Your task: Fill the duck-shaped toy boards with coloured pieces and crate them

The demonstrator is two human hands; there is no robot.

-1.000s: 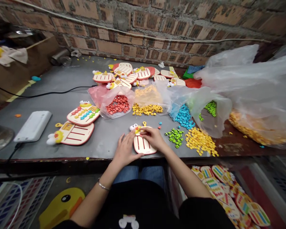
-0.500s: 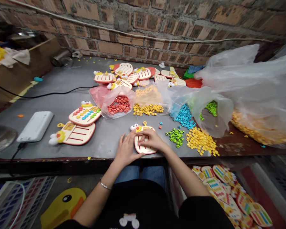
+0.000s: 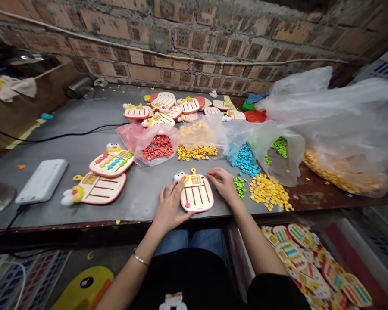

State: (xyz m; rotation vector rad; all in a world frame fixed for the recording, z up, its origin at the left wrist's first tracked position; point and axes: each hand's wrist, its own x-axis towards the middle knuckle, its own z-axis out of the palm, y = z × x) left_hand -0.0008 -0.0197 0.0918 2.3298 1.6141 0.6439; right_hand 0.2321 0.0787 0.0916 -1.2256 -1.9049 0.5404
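Note:
A duck-shaped toy abacus board (image 3: 196,193) lies near the front edge of the grey table (image 3: 84,142). It is cream with red slots and a small red bead at its lower left. My left hand (image 3: 170,206) rests flat beside its left edge, fingers spread, touching it. My right hand (image 3: 223,183) lies to the right of the board, fingers curled down on the table by a small bead, next to the green beads (image 3: 240,186). Whether it pinches a bead I cannot make out.
Piles and bags of beads lie beyond: red (image 3: 158,146), yellow (image 3: 197,151), blue (image 3: 244,158), yellow (image 3: 268,191). Two boards (image 3: 98,181) lie at left beside a white box (image 3: 42,180). More boards (image 3: 168,107) sit at the back. A bin of finished boards (image 3: 310,262) stands below right.
My right hand has left the top of the board and moved right, toward the green beads. The left hand stays at the board's left edge. The view has shifted slightly.

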